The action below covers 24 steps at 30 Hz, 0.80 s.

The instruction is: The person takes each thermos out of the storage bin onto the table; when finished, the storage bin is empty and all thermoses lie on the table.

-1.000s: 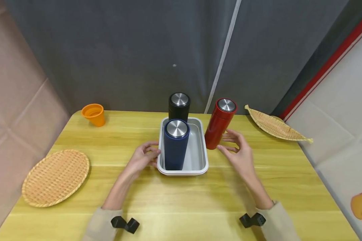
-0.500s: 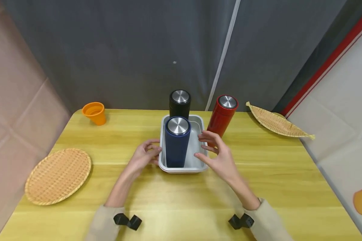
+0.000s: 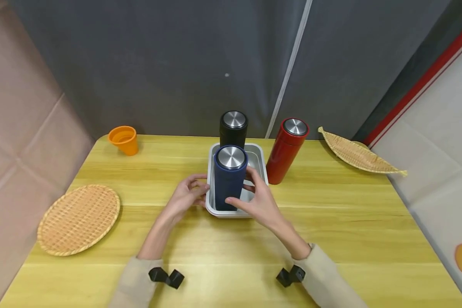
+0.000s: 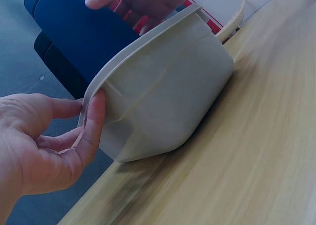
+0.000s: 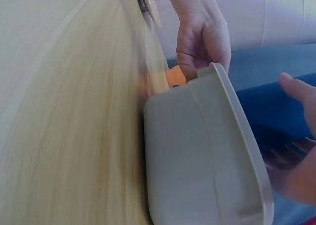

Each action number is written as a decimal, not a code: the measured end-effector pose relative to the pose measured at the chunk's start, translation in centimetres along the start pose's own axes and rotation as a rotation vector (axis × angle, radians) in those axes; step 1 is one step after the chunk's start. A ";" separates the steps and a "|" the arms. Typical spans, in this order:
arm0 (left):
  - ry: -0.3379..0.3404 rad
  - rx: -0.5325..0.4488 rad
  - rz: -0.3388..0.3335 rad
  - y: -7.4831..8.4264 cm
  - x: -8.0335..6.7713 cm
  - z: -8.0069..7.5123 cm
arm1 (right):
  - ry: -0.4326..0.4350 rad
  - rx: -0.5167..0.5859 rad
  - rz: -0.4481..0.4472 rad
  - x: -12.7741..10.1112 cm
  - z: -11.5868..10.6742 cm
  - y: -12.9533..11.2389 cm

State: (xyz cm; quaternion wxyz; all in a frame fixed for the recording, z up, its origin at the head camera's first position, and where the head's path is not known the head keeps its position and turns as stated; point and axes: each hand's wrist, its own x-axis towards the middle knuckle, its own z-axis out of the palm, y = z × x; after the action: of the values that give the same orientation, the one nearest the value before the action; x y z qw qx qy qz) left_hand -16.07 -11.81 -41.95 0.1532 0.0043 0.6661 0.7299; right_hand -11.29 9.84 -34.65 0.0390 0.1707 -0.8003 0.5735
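Observation:
A blue thermos (image 3: 229, 184) with a steel lid stands in a light grey rectangular container (image 3: 256, 149). My right hand (image 3: 259, 199) curls round its right side, with the thumb at the front and the fingers behind. At the container's left rim, my left hand (image 3: 186, 194) pinches the edge between thumb and fingers, plain in the left wrist view. A black thermos (image 3: 232, 132) rises behind the blue one, its lower part hidden by it. To the right of the container, outside it, a red thermos (image 3: 285, 154) stands on the table.
An orange cup (image 3: 124, 140) stands at the back left of the wooden table (image 3: 223, 256). A round woven tray (image 3: 78, 220) lies at the left, and a leaf-shaped woven basket (image 3: 358, 154) at the back right. A dark grey curtain (image 3: 169, 68) hangs behind.
My right hand has moved left from beside the red thermos, over the container, to the blue thermos. My left hand has stayed on the rim.

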 end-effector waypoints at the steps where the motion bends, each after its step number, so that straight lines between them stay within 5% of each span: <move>1: 0.001 0.001 -0.001 0.0 0.0 0.0 | 0.001 -0.010 0.005 0.1 0.1 0.0; 17: -0.013 -0.003 -0.006 0.2 0.1 0.0 | 0.036 -0.001 0.009 0.5 0.7 0.1; 24: -0.010 -0.013 -0.009 0.2 0.0 0.0 | 0.049 0.022 0.009 0.9 1.2 3.5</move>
State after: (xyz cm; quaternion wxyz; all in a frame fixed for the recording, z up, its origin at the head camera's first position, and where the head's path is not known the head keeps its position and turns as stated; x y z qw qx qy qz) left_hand -16.14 -11.85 -41.79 0.1597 0.0041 0.6605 0.7336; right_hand -13.09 9.53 -37.95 0.0540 0.1534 -0.7936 0.5864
